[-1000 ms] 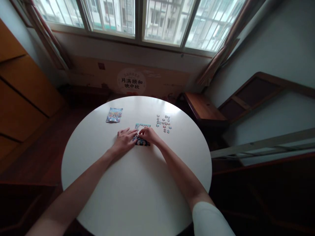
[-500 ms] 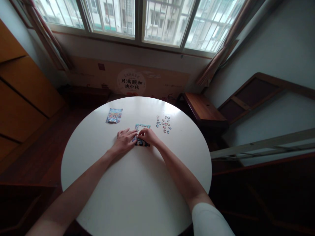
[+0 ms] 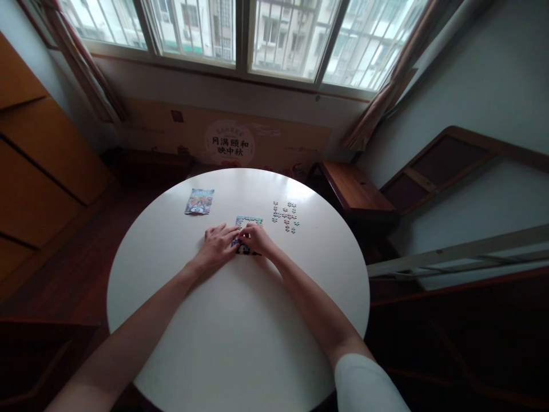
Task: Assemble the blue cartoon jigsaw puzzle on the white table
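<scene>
A small, partly assembled jigsaw puzzle lies flat on the white round table, with a pale gap in its middle. My left hand rests flat with fingers stretched, its fingertips on the puzzle's left edge. Over the puzzle's left part, my right hand pinches a small puzzle piece between thumb and forefinger; the fingers mostly hide the piece. Loose puzzle pieces are spread to the right of the puzzle. The lower part of the puzzle shows dark blue between my hands and is partly covered by them.
A colourful printed packet lies at the far left of the round white table. Beyond the table's right edge is a wooden bench. An orange cabinet stands at the left, and barred windows are ahead.
My right hand has shifted very slightly left and up over the puzzle. The left hand, the loose pieces and the packet stay where they were.
</scene>
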`<state>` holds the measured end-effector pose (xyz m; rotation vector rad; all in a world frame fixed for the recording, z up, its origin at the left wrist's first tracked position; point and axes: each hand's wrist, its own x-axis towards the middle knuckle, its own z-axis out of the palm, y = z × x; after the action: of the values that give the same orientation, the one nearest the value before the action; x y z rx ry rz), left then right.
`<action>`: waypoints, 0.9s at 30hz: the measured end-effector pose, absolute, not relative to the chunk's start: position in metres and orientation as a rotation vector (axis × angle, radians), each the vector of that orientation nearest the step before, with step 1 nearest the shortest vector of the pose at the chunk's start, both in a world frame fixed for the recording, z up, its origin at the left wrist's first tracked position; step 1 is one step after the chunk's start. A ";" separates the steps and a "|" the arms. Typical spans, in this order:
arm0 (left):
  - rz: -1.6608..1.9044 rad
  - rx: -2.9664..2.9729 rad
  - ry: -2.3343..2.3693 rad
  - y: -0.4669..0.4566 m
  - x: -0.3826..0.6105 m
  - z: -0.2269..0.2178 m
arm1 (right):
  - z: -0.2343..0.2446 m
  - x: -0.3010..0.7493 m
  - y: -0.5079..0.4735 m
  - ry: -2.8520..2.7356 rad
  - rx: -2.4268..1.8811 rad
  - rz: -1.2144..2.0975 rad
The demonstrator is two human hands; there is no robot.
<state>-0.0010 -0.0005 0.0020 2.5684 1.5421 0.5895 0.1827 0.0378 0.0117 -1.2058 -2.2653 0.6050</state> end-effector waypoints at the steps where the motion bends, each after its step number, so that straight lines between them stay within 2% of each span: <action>1: 0.588 2.569 1.541 -0.001 -0.001 0.002 | 0.012 0.182 0.037 -2.279 -1.203 0.579; 14: 0.570 2.551 1.546 0.000 -0.001 0.003 | 0.019 0.182 0.036 -2.395 -1.178 0.474; 27: 0.590 2.541 1.549 -0.001 -0.001 0.004 | 0.033 0.197 0.041 -2.394 -1.219 0.619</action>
<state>-0.0010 -0.0014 0.0037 2.5410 1.5487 0.5904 0.1968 0.0414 0.0327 -1.2187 -2.3941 0.6186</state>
